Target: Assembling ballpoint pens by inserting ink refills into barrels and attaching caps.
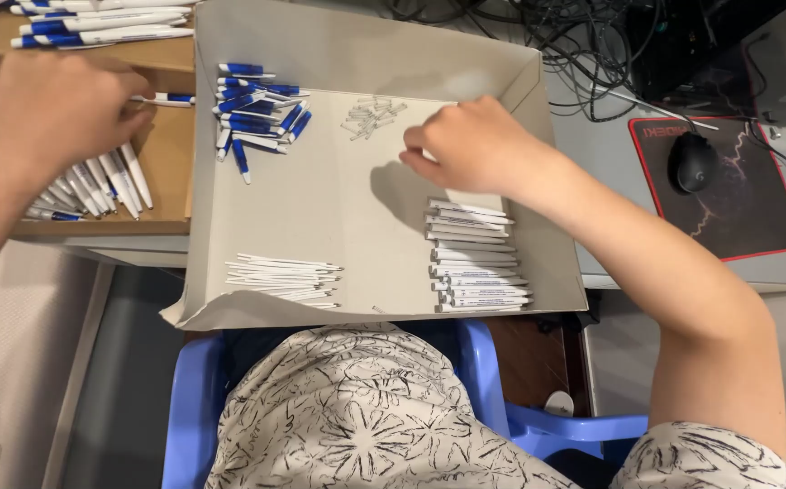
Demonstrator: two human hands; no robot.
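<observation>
My left hand [53,104] reaches over the brown box [166,154] at the left and closes on a finished white and blue pen [165,99]. My right hand [470,145] hovers inside the grey cardboard tray [357,54], fingers curled near a small heap of tiny springs [373,116]; whether it holds one is hidden. In the tray lie a pile of blue pen tops [252,113], a bundle of thin white refills [284,276] and a stack of white pen barrels [476,258].
More finished pens [94,25] lie at the top left and in the brown box [94,186]. A black mouse [691,161] sits on a red-edged mat [746,199] at the right, with tangled cables [583,45] behind. A blue plastic chair [556,426] is below.
</observation>
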